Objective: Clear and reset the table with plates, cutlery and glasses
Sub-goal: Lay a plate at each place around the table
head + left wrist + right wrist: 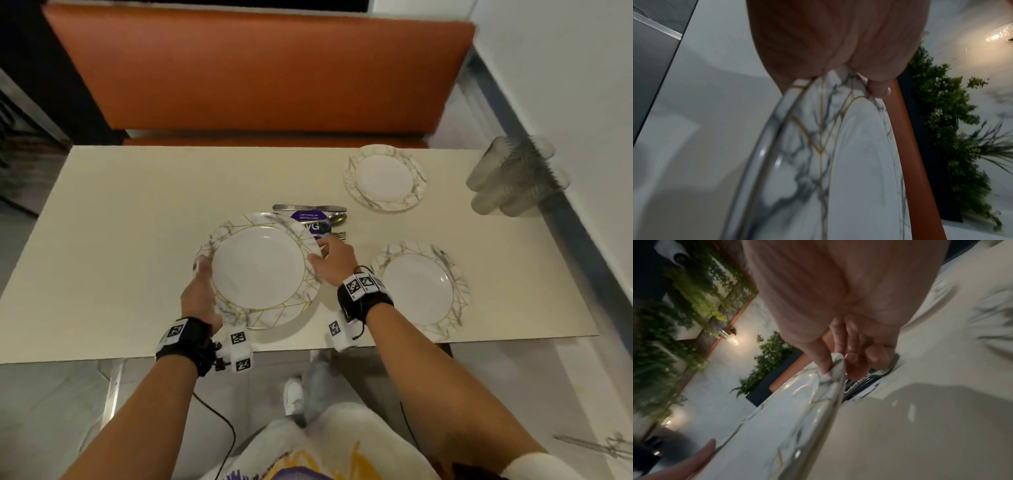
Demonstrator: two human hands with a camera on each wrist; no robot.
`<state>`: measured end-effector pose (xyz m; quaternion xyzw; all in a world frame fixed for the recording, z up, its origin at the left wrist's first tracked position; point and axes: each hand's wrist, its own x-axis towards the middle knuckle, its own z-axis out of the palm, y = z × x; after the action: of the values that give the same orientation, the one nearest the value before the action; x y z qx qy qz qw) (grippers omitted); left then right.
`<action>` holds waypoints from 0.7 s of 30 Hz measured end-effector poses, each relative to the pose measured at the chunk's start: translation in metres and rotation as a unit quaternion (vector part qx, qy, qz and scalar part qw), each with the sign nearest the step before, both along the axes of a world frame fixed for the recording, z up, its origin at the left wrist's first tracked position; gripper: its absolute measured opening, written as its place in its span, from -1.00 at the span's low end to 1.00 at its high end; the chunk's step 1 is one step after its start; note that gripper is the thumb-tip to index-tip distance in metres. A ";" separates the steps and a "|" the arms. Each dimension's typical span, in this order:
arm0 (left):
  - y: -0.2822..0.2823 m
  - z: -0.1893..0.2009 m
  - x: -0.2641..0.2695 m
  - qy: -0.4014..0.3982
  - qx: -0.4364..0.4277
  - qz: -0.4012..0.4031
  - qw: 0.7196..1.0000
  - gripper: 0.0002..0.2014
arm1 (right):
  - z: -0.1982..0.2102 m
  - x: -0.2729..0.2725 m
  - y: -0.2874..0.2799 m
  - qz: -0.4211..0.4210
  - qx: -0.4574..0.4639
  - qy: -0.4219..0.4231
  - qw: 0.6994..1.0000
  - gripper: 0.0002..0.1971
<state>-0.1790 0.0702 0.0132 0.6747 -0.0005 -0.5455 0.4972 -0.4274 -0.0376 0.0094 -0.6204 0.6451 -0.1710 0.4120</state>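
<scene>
A large white plate (258, 270) with a grey marble and gold-line rim is held between both hands, lifted a little over the cream table (120, 222). My left hand (202, 291) grips its left rim (818, 129), thumb on top. My right hand (330, 260) pinches the right rim (830, 374), thumb above and fingers under. Just beyond the plate lie a knife (308, 208), a spoon (337, 217) and a fork (339, 235) on a purple sticker (310, 219). Two more marble plates lie flat: one at the back right (385, 178), one at the front right (419, 287).
A cluster of clear glasses (513, 178) stands at the table's far right edge, blurred. An orange bench seat (260, 68) runs behind the table. The near table edge is right in front of my wrists. Green plants (953, 129) line a wall behind the bench.
</scene>
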 end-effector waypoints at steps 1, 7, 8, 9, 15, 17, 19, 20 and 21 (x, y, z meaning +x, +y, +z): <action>0.001 -0.003 0.009 0.017 -0.004 0.017 1.000 -0.13 | 0.002 0.009 -0.006 0.011 0.008 0.004 1.000 -0.65; -0.011 0.025 0.042 -0.023 0.021 0.099 0.995 -0.35 | 0.000 0.058 -0.072 -0.005 0.032 -0.007 0.999 -0.68; -0.013 0.021 0.052 -0.026 0.030 0.106 0.994 -0.29 | 0.001 0.065 -0.085 -0.011 0.036 -0.015 0.999 -0.68; -0.015 0.020 0.060 -0.029 0.038 0.111 0.993 -0.21 | 0.001 0.071 -0.098 -0.016 0.036 -0.018 0.999 -0.68; -0.033 0.009 0.098 -0.069 0.104 0.166 0.978 -0.11 | -0.009 0.100 -0.180 -0.088 0.057 -0.057 0.993 -0.66; -0.039 0.010 0.102 -0.091 0.116 0.173 0.974 -0.23 | -0.018 0.107 -0.204 -0.118 0.074 -0.069 0.988 -0.63; -0.042 0.010 0.106 -0.117 0.127 0.182 0.968 -0.30 | -0.029 0.115 -0.225 -0.137 0.092 -0.068 0.984 -0.60; -0.042 0.006 0.109 -0.116 0.139 0.186 0.966 -0.28 | -0.036 0.120 -0.234 -0.140 0.106 -0.070 0.982 -0.60; -0.041 0.006 0.109 -0.111 0.143 0.196 0.964 -0.24 | -0.045 0.121 -0.241 -0.140 0.116 -0.071 0.981 -0.60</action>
<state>-0.0705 0.0292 0.0196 0.7823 0.1545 -0.3531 0.4894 -0.3062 -0.2783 -0.0358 -0.4580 0.7102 -0.1947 0.4979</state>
